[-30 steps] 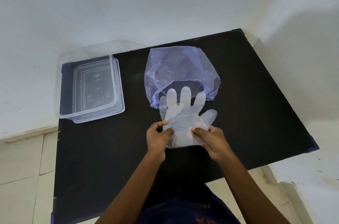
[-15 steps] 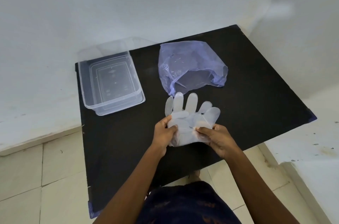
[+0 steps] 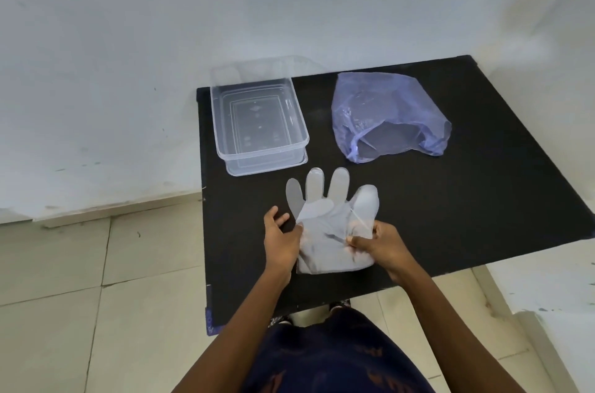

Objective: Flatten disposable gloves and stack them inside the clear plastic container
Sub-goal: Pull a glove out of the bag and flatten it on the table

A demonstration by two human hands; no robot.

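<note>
A translucent disposable glove (image 3: 328, 218) lies over the near middle of the black table (image 3: 467, 199), fingers pointing away from me. My right hand (image 3: 376, 243) pinches its right side near the cuff. My left hand (image 3: 280, 239) rests at the glove's left edge, thumb against the plastic and fingers spread. The clear plastic container (image 3: 257, 122) stands at the far left of the table with nothing visible inside. A blue-tinted plastic bag (image 3: 386, 115) sits at the far middle, mouth toward me.
The container sits on a clear lid (image 3: 267, 164) and its far end overhangs the table's back edge toward the white wall (image 3: 289, 6). Tiled floor (image 3: 96, 280) lies to the left. A white ledge (image 3: 553, 289) stands to the right.
The view has swung, so everything sits further right in frame. The glove is lower and more spread on the table. My left hand's fingers have loosened from their pinch and spread.
</note>
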